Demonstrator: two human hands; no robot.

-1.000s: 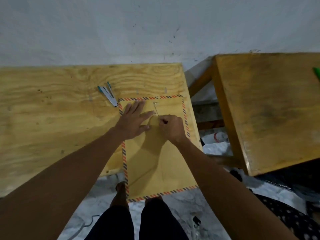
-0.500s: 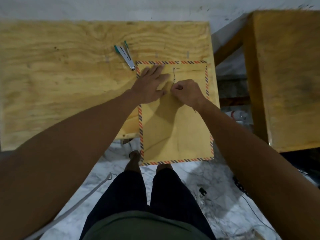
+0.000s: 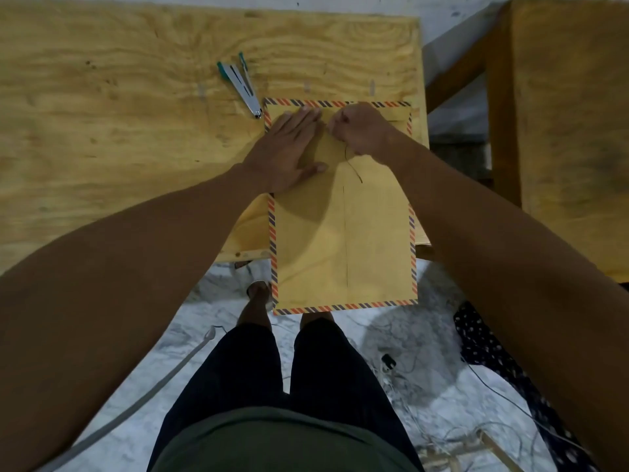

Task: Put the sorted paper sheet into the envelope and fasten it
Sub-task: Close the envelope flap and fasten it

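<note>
Plywood table (image 3: 102, 137) edge under overhanging envelope (image 3: 343, 240); left hand (image 3: 289, 148) flat; right hand (image 3: 360, 131) pinching string (image 3: 352, 165).

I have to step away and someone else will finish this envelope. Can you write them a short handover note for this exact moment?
Left hand: flat, fingers straight, pressing the envelope down near its top.
Right hand: curled, pinching the closure string just below the flap; a loose end trails toward you.
Envelope: on the plywood table, its lower part hanging over the near edge. No loose sheet is in sight, so it is probably inside.
Stapler: lying untouched above the envelope's top left corner.
Left to do: finish winding the string.
</note>
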